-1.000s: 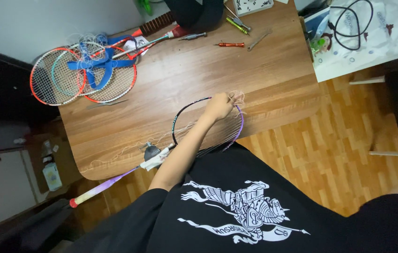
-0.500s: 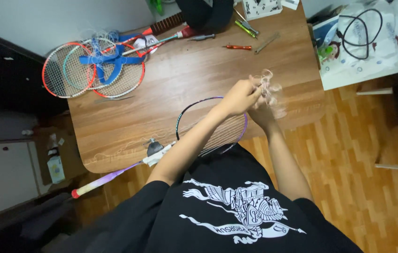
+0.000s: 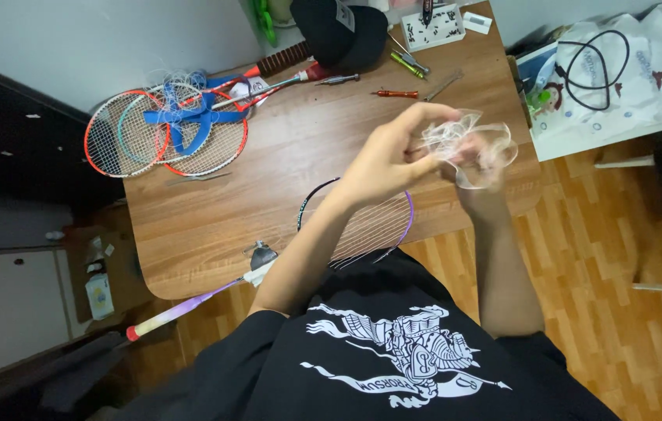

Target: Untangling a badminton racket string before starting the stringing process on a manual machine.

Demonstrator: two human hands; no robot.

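Observation:
My left hand (image 3: 389, 156) and my right hand (image 3: 480, 156) are raised together above the wooden table (image 3: 299, 140), both pinching a loose tangle of clear white racket string (image 3: 471, 144). The coil loops around the fingers of the right hand. Below the hands lies a badminton racket (image 3: 362, 230) with a dark and purple frame, its head partly strung and its purple and yellow handle (image 3: 182, 310) sticking out past the table's near edge. My forearms hide part of the racket head.
Two or three orange-framed rackets (image 3: 163, 132) with blue string clamps lie at the table's far left. Screwdrivers (image 3: 397, 93), a black cap (image 3: 342, 31) and a small parts box (image 3: 436, 27) sit at the back. A white bag with a black cable (image 3: 612, 70) is right.
Both hands lifted off the racket and came up toward the camera with the string bundle. The right hand joined the left, and the view shifted closer.

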